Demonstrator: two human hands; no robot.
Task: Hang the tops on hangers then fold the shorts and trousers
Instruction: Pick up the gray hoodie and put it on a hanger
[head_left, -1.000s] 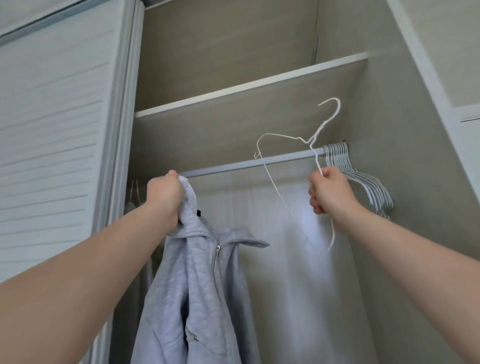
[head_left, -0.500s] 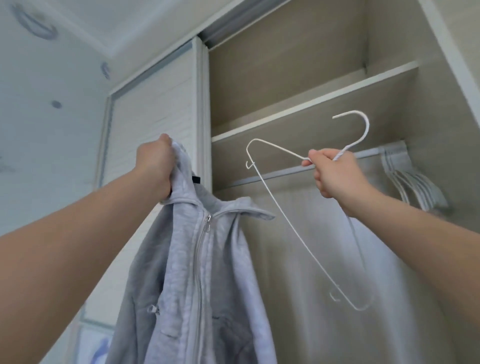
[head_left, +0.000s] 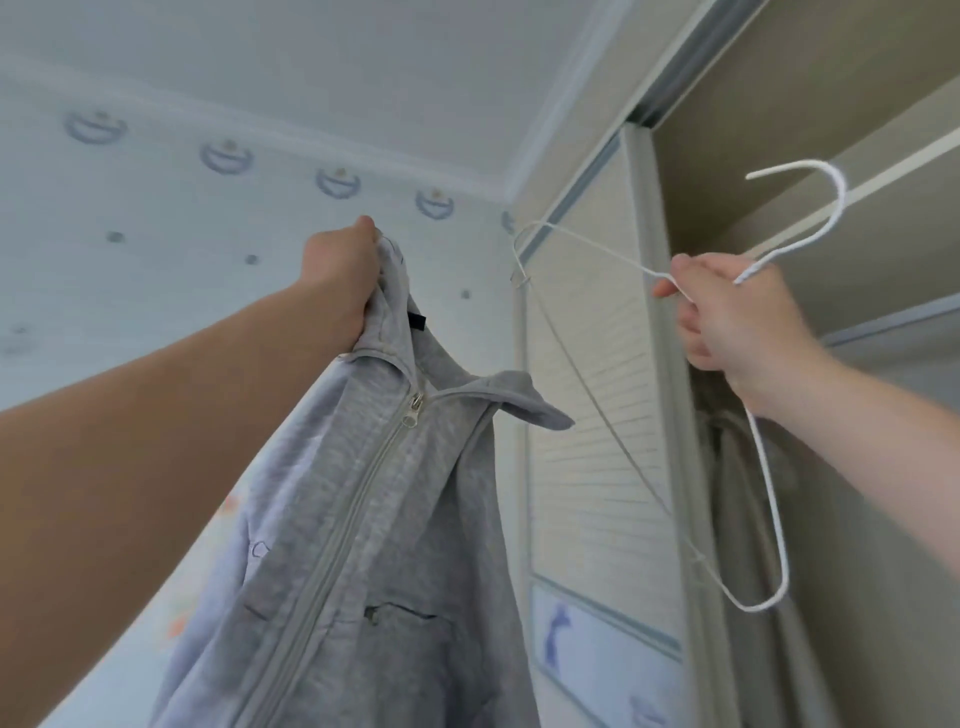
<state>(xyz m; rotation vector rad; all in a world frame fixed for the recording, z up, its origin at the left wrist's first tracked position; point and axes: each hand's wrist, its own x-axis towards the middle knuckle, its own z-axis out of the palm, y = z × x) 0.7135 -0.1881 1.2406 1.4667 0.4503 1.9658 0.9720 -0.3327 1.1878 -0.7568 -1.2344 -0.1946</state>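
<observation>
A grey zip-up top (head_left: 374, 519) hangs from my left hand (head_left: 343, 270), which grips it by the collar and holds it up high. Its zip runs down the front and one collar flap sticks out to the right. My right hand (head_left: 737, 322) grips a thin white wire hanger (head_left: 769, 493) at the neck below its hook. The hook points up and right, and the hanger's frame slants down beside the top. Hanger and top are apart.
The open wardrobe fills the right side, with a slatted sliding door (head_left: 592, 415) in the middle, a shelf edge (head_left: 893, 171) and a rail (head_left: 893, 322) behind my right hand. A dark garment (head_left: 748, 519) hangs inside. A patterned wall (head_left: 156, 234) and ceiling lie to the left.
I have turned left, away from the wardrobe. My right hand has pulled the hanger off the rail and carried it toward the top, which stays held up in my left hand.
</observation>
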